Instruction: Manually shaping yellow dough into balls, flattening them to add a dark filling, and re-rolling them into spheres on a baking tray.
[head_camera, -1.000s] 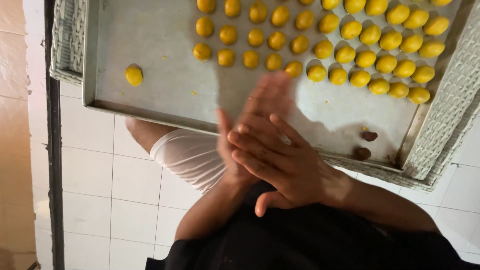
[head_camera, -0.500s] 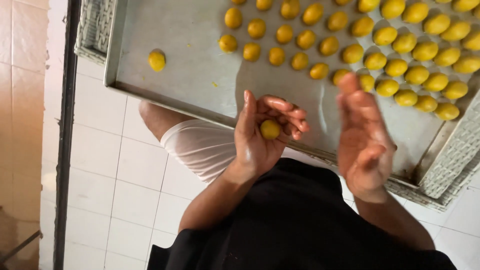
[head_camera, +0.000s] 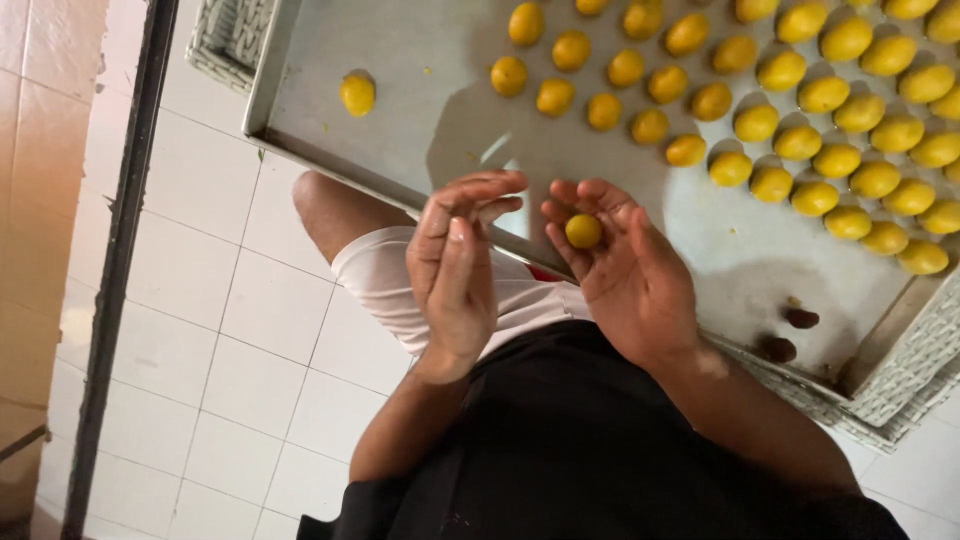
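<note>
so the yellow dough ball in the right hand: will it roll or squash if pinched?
The yellow dough ball looks round and smooth, so it would probably roll on the flat metal tray. It rests on the right hand fingers and was likely hand-shaped, so a hard pinch may dent it.

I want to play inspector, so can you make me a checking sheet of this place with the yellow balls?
Surface: metal baking tray resting on a white woven basket.
Job's things: one yellow dough ball on the right hand's fingers; rows of dough balls on the tray; one lone ball near the tray's left end.
Clutter: two dark brown bits near the tray's edge.
Grippers: left hand empty, fingers curled; right hand open, cradling the ball.
Cables: nothing seen.
Surroundings: white tiled floor; the person's knee in white shorts.
</note>
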